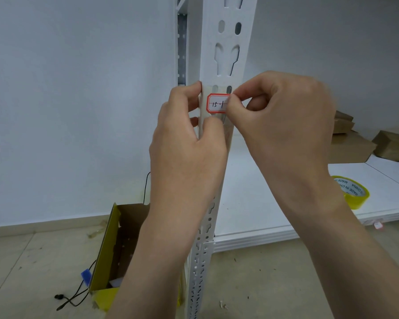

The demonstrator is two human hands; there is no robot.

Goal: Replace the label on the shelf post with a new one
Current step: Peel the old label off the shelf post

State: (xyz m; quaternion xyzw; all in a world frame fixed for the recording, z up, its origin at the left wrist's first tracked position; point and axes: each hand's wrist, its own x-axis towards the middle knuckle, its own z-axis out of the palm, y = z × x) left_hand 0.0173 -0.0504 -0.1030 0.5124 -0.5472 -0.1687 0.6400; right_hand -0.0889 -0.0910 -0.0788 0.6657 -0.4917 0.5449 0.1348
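Black cable (74, 298): lay looped on the floor (32, 261) at 7 o'clock in the view, running up behind the box.
Cardboard box (115, 245): stood open on the floor at 7 o'clock, yellow outside and brown inside, just beside the foot of the post.
Left hand (187, 143): grasped the shelf post at the centre of the view. Its fingers curled round the post's left edge and its thumb pressed on the front face at 7 o'clock from the label.
Shelf post (228, 42): white, slotted and upright, it ran from 12 o'clock to 6 o'clock through the middle of the view.
Label (217, 102): white with a red border and handwritten "15-1", it sat on the post's front face between the two hands.
Clear strip (218, 117): glossy, it lay over the post face just above and below the label.
Right hand (283, 125): pinched the label's right edge, at its 3 o'clock, between thumb and forefinger; the other fingers were curled in.
Shelf board (263, 203): white and flat, it reached from the post toward 3 o'clock.
Tape roll (352, 192): yellow, it lay flat on the board at 4 o'clock, partly behind the right forearm.
Brown cartons (350, 148): sat on the board at 3 o'clock, well apart from the post.
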